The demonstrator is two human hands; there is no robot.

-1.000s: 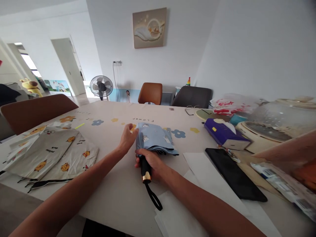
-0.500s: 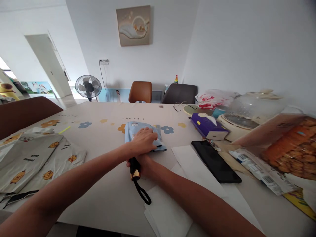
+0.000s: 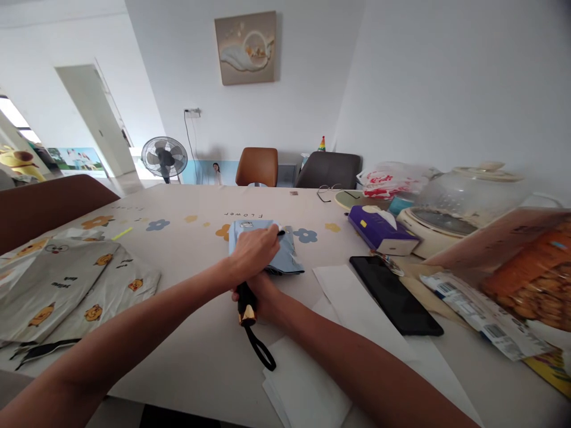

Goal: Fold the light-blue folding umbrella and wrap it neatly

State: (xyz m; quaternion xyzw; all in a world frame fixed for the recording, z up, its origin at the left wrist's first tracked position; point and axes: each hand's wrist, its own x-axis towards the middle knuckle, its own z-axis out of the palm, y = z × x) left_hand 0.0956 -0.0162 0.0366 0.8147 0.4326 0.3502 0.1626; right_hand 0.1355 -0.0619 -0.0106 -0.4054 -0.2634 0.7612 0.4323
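Note:
A folded light-blue umbrella [image 3: 292, 252] lies on the table in front of me, its canopy pointing away. My right hand [image 3: 263, 294] is wrapped round its black handle, near the canopy. The handle's gold end [image 3: 247, 315] and a black wrist loop [image 3: 263, 352] stick out towards me. Crossing above the right wrist, my left hand [image 3: 256, 249] is closed on the canopy, fingers pinching a dark-edged bit of the fabric or strap. Part of the canopy is hidden beneath the left hand.
White paper sheets [image 3: 307, 380] lie under my right forearm, with a black phone [image 3: 395, 294] beside them. To the right stand a purple tissue box [image 3: 381, 232], a glass-lidded pot [image 3: 473, 196] and food packs. A patterned grey cloth [image 3: 84, 279] lies left.
My left hand has gone from lying over the canopy with fingers forward to a pinch at its far right part. The right hand keeps its hold. The whole view has shifted slightly.

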